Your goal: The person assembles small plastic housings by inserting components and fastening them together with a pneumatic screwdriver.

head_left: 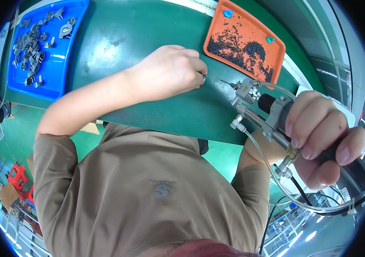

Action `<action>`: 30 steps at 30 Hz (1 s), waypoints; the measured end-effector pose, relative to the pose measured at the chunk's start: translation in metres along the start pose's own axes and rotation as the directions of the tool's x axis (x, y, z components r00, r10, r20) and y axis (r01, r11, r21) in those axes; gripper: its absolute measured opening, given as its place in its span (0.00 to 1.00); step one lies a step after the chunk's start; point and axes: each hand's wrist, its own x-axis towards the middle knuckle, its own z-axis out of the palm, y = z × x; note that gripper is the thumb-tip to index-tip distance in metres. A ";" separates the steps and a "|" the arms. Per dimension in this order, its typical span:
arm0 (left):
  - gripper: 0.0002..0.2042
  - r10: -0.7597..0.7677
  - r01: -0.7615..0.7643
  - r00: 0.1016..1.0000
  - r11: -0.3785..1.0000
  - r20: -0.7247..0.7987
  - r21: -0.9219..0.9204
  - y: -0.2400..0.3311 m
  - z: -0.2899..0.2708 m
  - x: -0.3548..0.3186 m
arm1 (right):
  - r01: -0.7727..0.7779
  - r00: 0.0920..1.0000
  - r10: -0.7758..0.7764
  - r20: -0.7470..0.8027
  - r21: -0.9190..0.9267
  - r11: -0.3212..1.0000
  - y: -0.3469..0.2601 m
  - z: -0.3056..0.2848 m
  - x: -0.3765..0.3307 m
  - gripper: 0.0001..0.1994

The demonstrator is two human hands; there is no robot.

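The left hand [172,70] rests on the green mat [148,38] at about 12 o'clock from the person's chest, fingers curled shut and pinching a small metal part [204,77] that only just peeps out at the fingertips. The right hand [319,137], at roughly 3 o'clock, is wrapped tight around the black grip of a pneumatic screwdriver [259,107]. Its thin bit points toward 9 o'clock, near the pinched part but not touching it.

By the look of it, this is the fastening step: part steadied, driver lined up. The next move would call for bringing the bit squarely onto the part while the left fingers stay firm.

The driver is bare machined metal with brass fittings and 2 clear, flexible hoses trailing toward 5 o'clock. At 1 o'clock an orange tray [276,43], shallow and smooth plastic, holds a scatter of tiny dark screws [238,49]. At 10 o'clock a glossy blue tray [56,81] carries dull grey stamped metal pieces [30,47]. The mat looks matte and slightly scuffed.
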 end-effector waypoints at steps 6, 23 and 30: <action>0.07 0.039 -0.040 0.993 0.999 -0.110 -0.008 -0.012 0.013 0.000 | -0.114 0.993 0.116 0.033 -0.051 0.992 0.006 0.006 0.002 0.13; 0.05 -0.012 0.003 0.993 0.997 -0.114 -0.081 -0.017 0.016 -0.003 | -0.070 0.992 0.071 0.101 -0.016 0.997 0.031 0.001 0.004 0.14; 0.04 -0.017 0.008 0.993 0.997 -0.118 -0.075 -0.016 0.017 -0.002 | -0.080 0.988 0.082 0.128 -0.026 0.996 0.033 -0.001 0.006 0.13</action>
